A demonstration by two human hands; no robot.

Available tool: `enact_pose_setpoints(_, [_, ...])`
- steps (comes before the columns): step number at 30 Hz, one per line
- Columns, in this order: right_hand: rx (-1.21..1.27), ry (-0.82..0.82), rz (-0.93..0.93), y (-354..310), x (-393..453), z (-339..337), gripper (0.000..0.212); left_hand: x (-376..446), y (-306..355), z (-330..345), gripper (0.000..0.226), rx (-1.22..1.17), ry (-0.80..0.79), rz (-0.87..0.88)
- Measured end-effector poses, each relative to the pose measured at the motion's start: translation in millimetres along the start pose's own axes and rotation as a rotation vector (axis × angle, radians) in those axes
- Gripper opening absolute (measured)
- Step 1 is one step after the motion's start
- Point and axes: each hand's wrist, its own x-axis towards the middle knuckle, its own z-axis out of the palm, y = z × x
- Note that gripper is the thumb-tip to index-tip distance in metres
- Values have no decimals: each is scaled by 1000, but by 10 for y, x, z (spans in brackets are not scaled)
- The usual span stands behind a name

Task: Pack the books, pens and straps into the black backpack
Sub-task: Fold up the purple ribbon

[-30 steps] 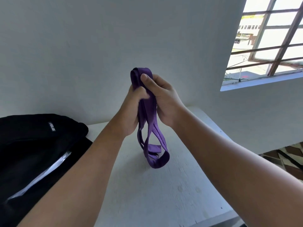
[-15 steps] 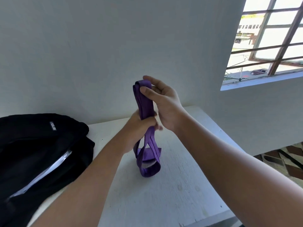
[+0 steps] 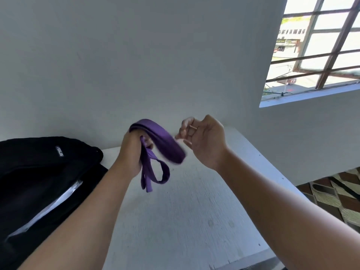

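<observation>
Clenched round the folded purple strap (image 3: 155,145), the left hand (image 3: 132,152) holds it above the worktop (image 3: 194,221); the right hand (image 3: 202,141), apparently released, hovers beside. Soft, light webbing flops, so grasp the bundled middle. The black backpack (image 3: 39,182) lies at the worktop's left edge.

You have one purple strap (image 3: 155,145), held above the table. You have one black backpack (image 3: 39,172) at the table's (image 3: 194,221) left edge, with one white item (image 3: 50,209) showing in its opening. You have two hands in view: left hand (image 3: 132,152), right hand (image 3: 202,141).
</observation>
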Motion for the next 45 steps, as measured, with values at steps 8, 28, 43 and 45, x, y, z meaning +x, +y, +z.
enact_pose_setpoints(8, [-448,-50,94,133,55,40,31,-190,228,177,11,560,-298,296])
enact_pose_setpoints(28, [-207,-15,61,370,158,210,38,-213,33,13,35,-30,-24,5])
enact_pose_setpoints(43, [-202,-318,199,1020,243,1074,30,-569,501,-680,37,-130,151,-96])
enact_pose_setpoints(45, [-131,-310,235,1153,255,1232,30,-672,550,-838,29,-38,162,-11])
